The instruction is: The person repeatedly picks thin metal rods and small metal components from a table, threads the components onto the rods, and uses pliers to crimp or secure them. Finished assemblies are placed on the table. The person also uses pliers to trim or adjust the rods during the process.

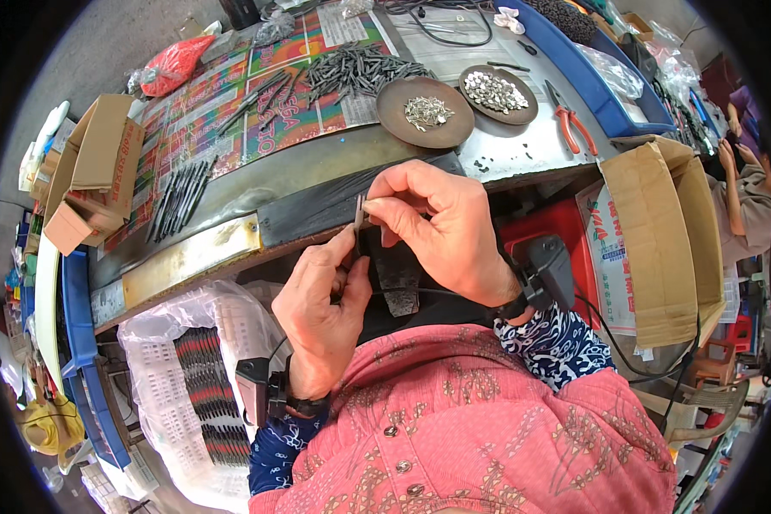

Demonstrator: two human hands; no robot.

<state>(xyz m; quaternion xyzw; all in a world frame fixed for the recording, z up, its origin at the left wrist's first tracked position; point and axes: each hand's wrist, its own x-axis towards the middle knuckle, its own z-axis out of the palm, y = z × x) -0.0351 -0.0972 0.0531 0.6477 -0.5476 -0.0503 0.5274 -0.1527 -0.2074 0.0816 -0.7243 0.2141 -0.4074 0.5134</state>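
Held in my left hand (321,295) is a slim dark piece with a narrow metal-looking end (359,214) pointing up. My left fingers are closed round its lower part, which is mostly hidden. Thumb and fingertips of my right hand (441,227) pinch together at the top of that end; whether a separate small part sits between them cannot be made out. Both hands meet just over the bench's near edge. Beyond them, a brown plate (394,128) carries small pale metal bits, and a second brown dish (531,107) carries silvery pieces.
Dark short pieces (360,70) lie heaped on printed sheeting, with black sticks (182,199) at left. Red-handled pliers (571,128) rest at right. A plastic-lined basket (154,360) stands lower left. Cardboard boxes (103,154) (651,244) flank the bench. Another person's hands (728,158) show far right.
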